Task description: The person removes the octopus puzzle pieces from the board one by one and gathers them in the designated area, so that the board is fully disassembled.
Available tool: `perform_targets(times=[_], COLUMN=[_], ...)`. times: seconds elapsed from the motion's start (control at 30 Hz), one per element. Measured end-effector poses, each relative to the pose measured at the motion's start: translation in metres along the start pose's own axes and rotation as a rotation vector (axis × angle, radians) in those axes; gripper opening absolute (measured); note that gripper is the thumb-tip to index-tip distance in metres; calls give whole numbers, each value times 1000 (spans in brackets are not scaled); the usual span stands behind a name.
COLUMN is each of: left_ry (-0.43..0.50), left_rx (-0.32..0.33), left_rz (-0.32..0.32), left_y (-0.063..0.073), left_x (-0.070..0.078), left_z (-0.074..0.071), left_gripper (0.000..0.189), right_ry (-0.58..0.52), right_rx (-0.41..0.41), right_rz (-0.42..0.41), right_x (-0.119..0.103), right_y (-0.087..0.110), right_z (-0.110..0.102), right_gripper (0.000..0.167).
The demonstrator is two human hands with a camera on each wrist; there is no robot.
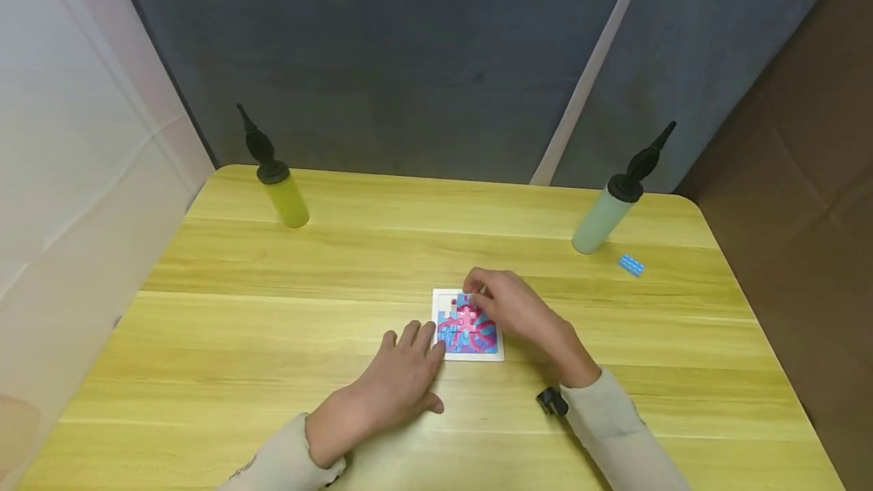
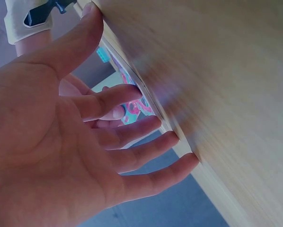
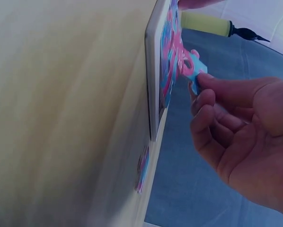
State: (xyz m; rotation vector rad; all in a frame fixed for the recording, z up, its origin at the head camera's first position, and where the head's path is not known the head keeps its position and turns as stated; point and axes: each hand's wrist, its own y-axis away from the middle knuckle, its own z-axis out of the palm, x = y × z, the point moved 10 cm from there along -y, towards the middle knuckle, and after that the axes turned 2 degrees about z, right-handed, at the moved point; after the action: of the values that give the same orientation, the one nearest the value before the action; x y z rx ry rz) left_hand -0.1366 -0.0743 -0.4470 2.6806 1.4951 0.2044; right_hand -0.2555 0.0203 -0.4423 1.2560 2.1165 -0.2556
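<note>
Nearest, left hand (image 1: 398,381) flat with fingers straight at the octopus puzzle tray (image 1: 467,325) mid-table, right hand (image 1: 513,308) pinching a puzzle piece (image 3: 192,70) over its far corner, beyond it yellow (image 1: 281,192) and pale-green (image 1: 604,217) air pumps.

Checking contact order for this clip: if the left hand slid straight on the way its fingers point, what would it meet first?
Probably the puzzle board. The left hand lies flat on the table, fingers pointing up and right at the board's near left edge; the left wrist view shows fingertips about at that edge, though actual contact is unclear.
</note>
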Motion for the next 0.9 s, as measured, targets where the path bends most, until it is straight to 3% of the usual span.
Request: perform_targets(times=[0.4,0.9], left_ry=[11,1], left_rx=[0,-6], left_rz=[4,-4], left_y=[0,0], left_x=[0,0], left_z=[-1,1], left_gripper=[72,70], right_ry=[6,-54], right_rx=[-5,6], right_rz=[-31,-41], right_x=[-1,15], right_y=[0,11], right_z=[-5,-40], right_gripper=[6,6])
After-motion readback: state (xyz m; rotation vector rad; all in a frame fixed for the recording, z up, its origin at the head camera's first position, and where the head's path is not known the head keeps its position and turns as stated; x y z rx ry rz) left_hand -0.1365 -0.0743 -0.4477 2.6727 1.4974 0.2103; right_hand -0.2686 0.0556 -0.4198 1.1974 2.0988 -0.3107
